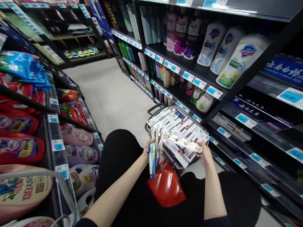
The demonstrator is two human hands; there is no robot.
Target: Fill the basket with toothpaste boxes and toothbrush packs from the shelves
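Observation:
My left hand (147, 150) grips a bunch of packaged toothbrushes (155, 148) that hang down over my lap. A single long toothbrush pack (183, 142) is pinched in my right hand (205, 152) and lies across toward the left hand. Both hands are over a wire basket (153, 109) filled with several white toothpaste boxes (178, 124). A red object (167, 186) sits between my knees, below the bunch.
Shelves on the right carry shampoo and body-wash bottles (233, 60) above lower shelves (248, 157) with blue price tags. The left shelves hold detergent bags (21, 69) and jugs (78, 135). A pale tiled aisle floor (106, 91) runs ahead. My legs in black fill the foreground.

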